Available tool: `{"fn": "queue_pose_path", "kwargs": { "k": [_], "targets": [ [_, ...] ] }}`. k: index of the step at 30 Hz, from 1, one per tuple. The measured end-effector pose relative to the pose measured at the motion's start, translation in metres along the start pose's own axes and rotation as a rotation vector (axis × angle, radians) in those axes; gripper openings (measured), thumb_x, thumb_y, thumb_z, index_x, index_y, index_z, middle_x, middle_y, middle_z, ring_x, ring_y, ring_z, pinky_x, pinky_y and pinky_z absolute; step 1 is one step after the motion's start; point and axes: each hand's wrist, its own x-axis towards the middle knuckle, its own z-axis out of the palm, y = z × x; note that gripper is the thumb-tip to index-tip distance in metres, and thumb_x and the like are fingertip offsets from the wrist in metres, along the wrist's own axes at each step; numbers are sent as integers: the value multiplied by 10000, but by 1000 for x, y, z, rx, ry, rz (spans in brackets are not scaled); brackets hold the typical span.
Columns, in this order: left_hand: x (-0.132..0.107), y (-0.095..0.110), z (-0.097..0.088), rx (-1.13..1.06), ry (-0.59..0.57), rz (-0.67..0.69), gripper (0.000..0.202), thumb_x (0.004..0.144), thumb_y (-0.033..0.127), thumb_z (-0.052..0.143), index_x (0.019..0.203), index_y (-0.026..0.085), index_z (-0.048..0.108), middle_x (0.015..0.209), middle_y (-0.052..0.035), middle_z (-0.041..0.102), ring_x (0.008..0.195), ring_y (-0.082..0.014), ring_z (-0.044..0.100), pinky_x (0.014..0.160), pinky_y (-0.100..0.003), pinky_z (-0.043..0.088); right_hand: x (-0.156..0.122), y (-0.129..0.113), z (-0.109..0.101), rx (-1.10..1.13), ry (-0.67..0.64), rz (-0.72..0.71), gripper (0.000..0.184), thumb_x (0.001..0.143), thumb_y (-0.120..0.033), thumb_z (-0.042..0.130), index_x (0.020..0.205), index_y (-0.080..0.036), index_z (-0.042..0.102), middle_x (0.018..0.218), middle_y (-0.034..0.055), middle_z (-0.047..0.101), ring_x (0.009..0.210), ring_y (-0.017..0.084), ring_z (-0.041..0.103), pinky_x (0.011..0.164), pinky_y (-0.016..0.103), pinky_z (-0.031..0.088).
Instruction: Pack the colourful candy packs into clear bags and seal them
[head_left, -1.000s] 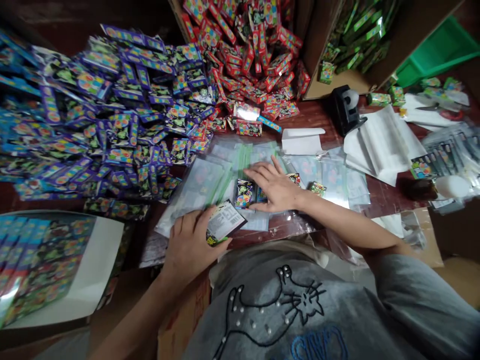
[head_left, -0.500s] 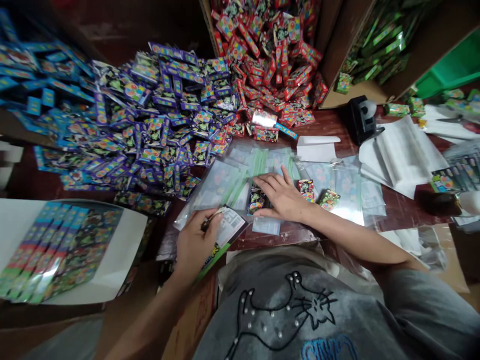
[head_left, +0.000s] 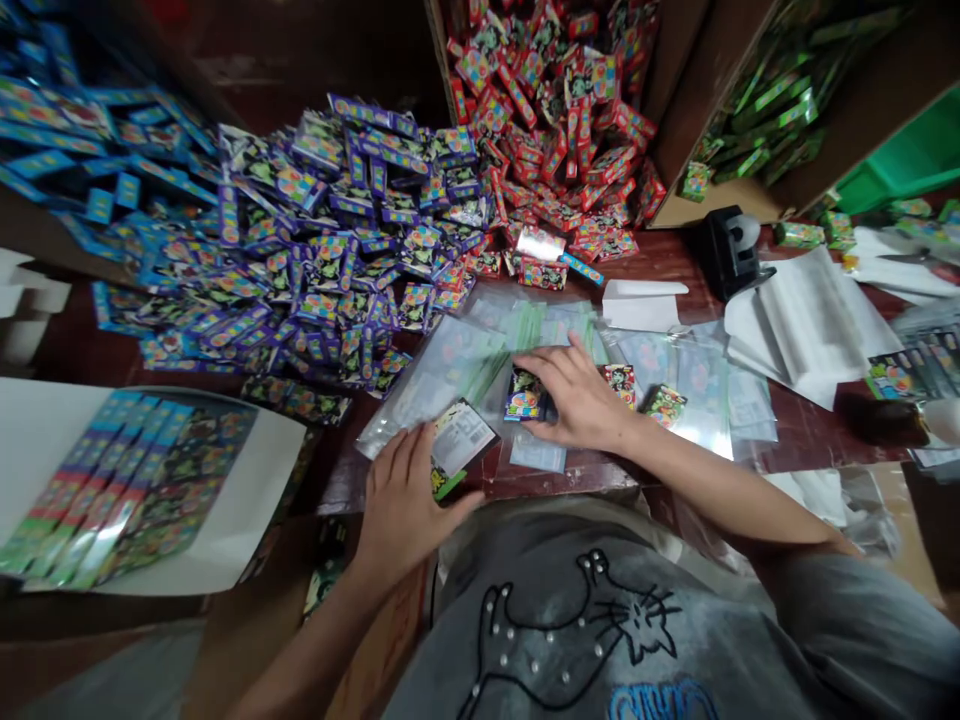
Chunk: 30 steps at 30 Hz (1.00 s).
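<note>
My left hand [head_left: 409,500] lies at the table's front edge with fingers stretched and thumb apart. Its fingertips rest against a flat printed card pack [head_left: 463,440] with a white label and a green edge. To the right, my right hand [head_left: 581,400] is closed round a small purple-and-black printed box [head_left: 523,398], fingers along its far side and thumb at its near side. A red small box [head_left: 621,384] sits just beyond that hand, partly covered by it. Further right lies a green small box [head_left: 666,405]. Clear plastic bags [head_left: 442,365] with green strips spread beneath and behind.
Heaps of purple boxes [head_left: 330,265], blue boxes [head_left: 97,200] and red boxes [head_left: 570,150] fill the back. A carton [head_left: 262,490] of packed sets stands at left. At right are a tape dispenser [head_left: 727,255], white paper [head_left: 802,310] and a brown bottle [head_left: 892,420].
My left hand has loosened its pinch on the card pack and flattened out; the pack now lies on the table. My right hand has closed on the purple-and-black box. The view has shifted slightly.
</note>
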Motion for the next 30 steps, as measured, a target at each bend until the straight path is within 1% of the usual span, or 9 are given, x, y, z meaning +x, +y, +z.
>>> {"fn": "queue_pose_path", "kwargs": {
  "k": [4,8,11,14,17,19,21,25,30],
  "targets": [
    [3,3,1,13,20,-26,868,929,497,774,1651,199,397,1478,-236,627,1373,-443,616,1137,-605,515,6,-8,4,-38,-25,-61,783,985,-398,761,1655,-156,436,1578,206,595,1474,392,530,1384,742,155],
    [12,6,-8,-6,81,114,852,934,462,780,1650,192,406,1445,-226,632,1340,-422,635,1146,-574,520,1,-11,-2,-19,-199,-178,800,948,-313,834,1629,-99,473,1549,224,632,1470,373,562,1398,676,224],
    [18,6,-10,-38,58,210,886,911,423,797,1670,207,394,1442,-206,631,1314,-403,649,1141,-548,538,-9,-12,-13,55,-306,-226,874,969,-295,818,1701,-114,377,1601,226,608,1512,339,559,1411,623,237],
    [26,8,-5,-90,31,292,887,914,409,794,1681,240,382,1446,-179,626,1315,-375,654,1151,-514,548,-23,-7,-23,107,-341,-219,1025,985,-263,791,1792,-201,164,1761,215,437,1649,313,425,1405,595,267],
    [33,9,1,-110,33,290,866,924,428,784,1678,253,395,1443,-171,626,1322,-372,650,1157,-510,547,-38,8,-29,91,-227,-113,1188,969,-484,813,1806,-195,22,1850,253,199,1739,370,213,1386,641,272],
    [38,8,5,-98,31,261,848,916,447,787,1659,247,430,1442,-173,633,1317,-382,650,1152,-521,543,-47,21,-31,15,-109,35,1318,879,-732,810,1798,-156,62,1831,291,221,1728,456,190,1369,752,179],
    [43,5,8,-71,10,241,831,895,459,795,1629,238,474,1438,-178,647,1308,-399,654,1143,-540,534,-52,33,-28,-86,-72,166,1357,786,-853,807,1761,-116,218,1743,313,393,1668,523,290,1333,841,65],
    [51,1,10,-31,-44,227,832,849,475,825,1589,243,521,1447,-180,660,1305,-413,662,1150,-559,500,-50,42,-24,-161,-93,225,961,844,-640,854,1566,-103,517,1492,252,653,1488,466,523,1342,820,-5],
    [56,2,-1,-151,-144,261,856,864,492,813,1626,289,480,1494,-139,620,1367,-369,641,1185,-504,498,-44,41,-47,102,-204,-11,812,825,-554,887,1503,-250,562,1478,131,679,1453,370,550,1369,745,52]
  ]
}}
